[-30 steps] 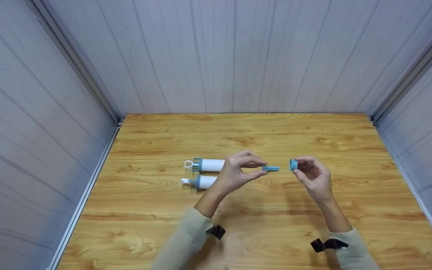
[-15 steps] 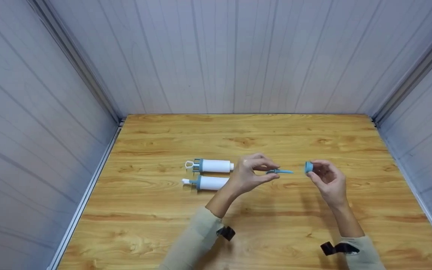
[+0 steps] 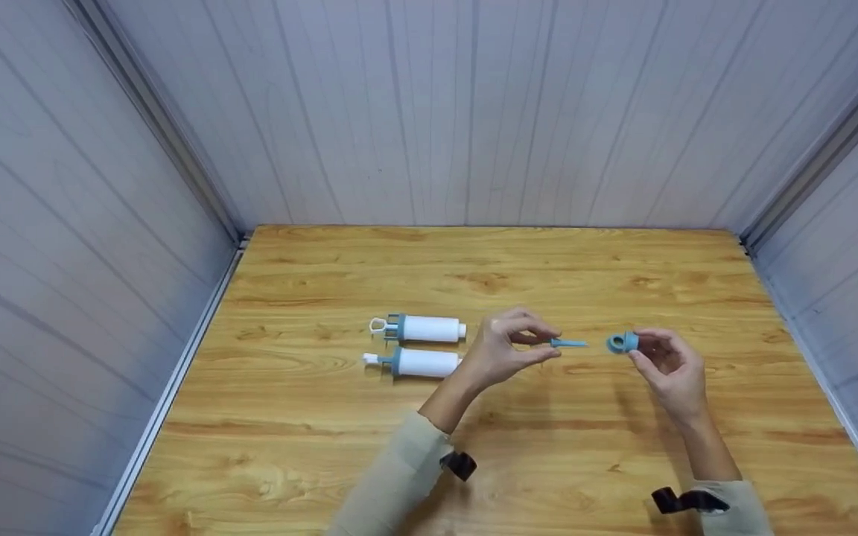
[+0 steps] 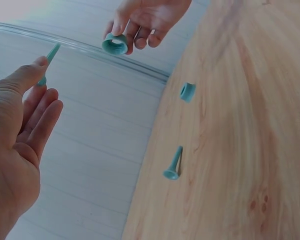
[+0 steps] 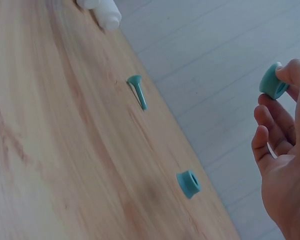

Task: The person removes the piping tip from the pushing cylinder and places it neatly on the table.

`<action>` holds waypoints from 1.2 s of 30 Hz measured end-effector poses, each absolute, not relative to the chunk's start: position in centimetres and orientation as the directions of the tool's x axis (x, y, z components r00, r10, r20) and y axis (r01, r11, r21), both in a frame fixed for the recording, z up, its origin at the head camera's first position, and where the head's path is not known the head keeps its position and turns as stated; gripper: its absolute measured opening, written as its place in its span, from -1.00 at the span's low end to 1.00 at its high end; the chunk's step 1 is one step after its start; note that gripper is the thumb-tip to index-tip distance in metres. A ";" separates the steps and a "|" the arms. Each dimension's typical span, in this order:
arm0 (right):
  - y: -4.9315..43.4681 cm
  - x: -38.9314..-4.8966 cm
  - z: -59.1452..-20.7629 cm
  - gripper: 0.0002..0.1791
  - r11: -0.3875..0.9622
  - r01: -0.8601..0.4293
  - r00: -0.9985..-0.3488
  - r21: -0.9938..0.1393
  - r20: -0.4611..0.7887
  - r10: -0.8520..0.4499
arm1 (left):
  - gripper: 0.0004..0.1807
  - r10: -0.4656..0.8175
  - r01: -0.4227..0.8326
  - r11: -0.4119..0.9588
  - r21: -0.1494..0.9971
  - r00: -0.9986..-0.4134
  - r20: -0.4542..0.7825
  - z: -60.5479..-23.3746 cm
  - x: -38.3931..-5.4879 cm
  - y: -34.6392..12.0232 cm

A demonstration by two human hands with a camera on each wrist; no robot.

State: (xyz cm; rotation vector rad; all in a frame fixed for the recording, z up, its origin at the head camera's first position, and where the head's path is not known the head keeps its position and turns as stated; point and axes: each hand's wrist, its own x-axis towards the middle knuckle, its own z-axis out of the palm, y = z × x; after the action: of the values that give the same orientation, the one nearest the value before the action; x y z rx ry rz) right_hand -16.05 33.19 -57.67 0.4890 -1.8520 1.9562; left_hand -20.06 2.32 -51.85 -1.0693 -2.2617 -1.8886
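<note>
My left hand (image 3: 507,348) pinches a slim teal tapered nozzle (image 4: 51,56) between thumb and fingertips, its narrow end pointing right in the head view. To the right, my right hand (image 3: 673,372) holds a short teal ring cap (image 5: 271,82) by its side; its inside looks threaded in the left wrist view. Both hands are raised above the table, with a gap between the two parts. Beneath them on the wood lie a second teal nozzle (image 5: 138,92) with a flared base and another ring cap (image 5: 189,184).
Two white cylinders (image 3: 433,329) with teal collars and white handles, like icing syringes, lie side by side left of my left hand. The wooden table (image 3: 310,283) is bounded by pale panelled walls (image 3: 429,112) at the back and sides.
Both hands have shifted right and slightly nearer, still holding the nozzle and the ring cap. More of the white cylinders shows from behind the left hand.
</note>
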 end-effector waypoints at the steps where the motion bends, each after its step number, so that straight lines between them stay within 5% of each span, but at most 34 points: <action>1: 33.4 -16.0 -57.8 -0.64 -0.035 -0.507 -0.862 -0.861 0.505 0.045 | -0.77 0.490 0.492 0.050 0.869 -0.770 0.408 -52.0 -20.1 2.4; 17: 35.2 -15.7 -59.6 -0.63 0.008 -0.444 -0.895 -0.896 0.444 0.024 | -0.77 0.552 0.379 0.111 0.919 -0.792 0.260 -54.6 -20.6 2.7; 36: 35.5 -15.2 -60.1 -0.67 0.240 -0.274 -0.955 -0.932 0.293 0.050 | -0.78 0.603 0.381 0.174 0.908 -0.770 0.208 -57.3 -21.8 3.6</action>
State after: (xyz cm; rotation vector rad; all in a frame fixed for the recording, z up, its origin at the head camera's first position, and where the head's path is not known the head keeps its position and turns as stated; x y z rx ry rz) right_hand -15.19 35.52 -60.06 0.2088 -2.2521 1.7771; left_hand -21.80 3.61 -57.28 -1.0879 -2.5511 -1.8653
